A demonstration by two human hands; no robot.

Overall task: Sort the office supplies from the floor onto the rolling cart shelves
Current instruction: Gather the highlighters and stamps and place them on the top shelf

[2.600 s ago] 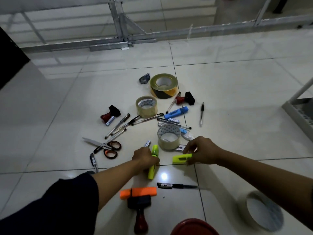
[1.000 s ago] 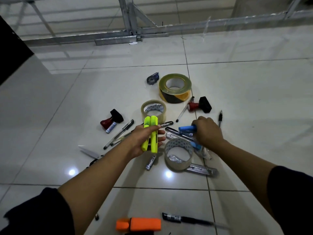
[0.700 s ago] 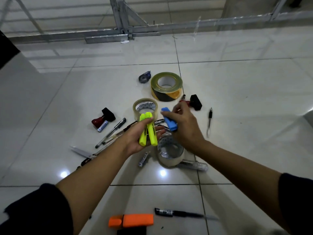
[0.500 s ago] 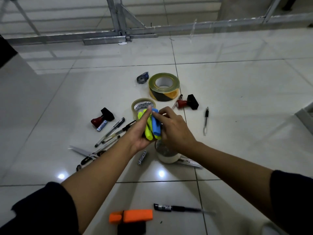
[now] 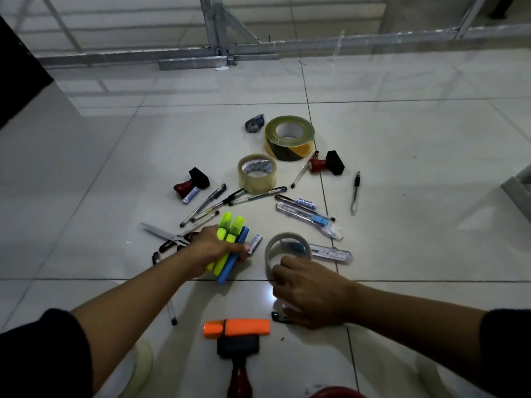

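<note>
Left hand (image 5: pixel 214 248): grips two yellow highlighters (image 5: pixel 227 234) and blue marker (image 5: pixel 234 258), left of clear tape roll (image 5: pixel 283 249). Right hand (image 5: pixel 311 294): fingers on black pen (image 5: pixel 280 318), below the roll. Orange highlighter (image 5: pixel 237 328): on floor (image 5: pixel 416 225), lower left of the roll.

The left hand (image 5: pixel 214 249) is extended forward, its fingers curled in a grip (forearm bare below a dark sleeve). The right hand (image 5: pixel 311 293) is lowered palm-down, fingers bent

The floor (image 5: pixel 402 173) is laid in glossy, smooth tile (a lamp is mirrored). The scissors (image 5: pixel 161 231) are bladed in bare metal.
</note>
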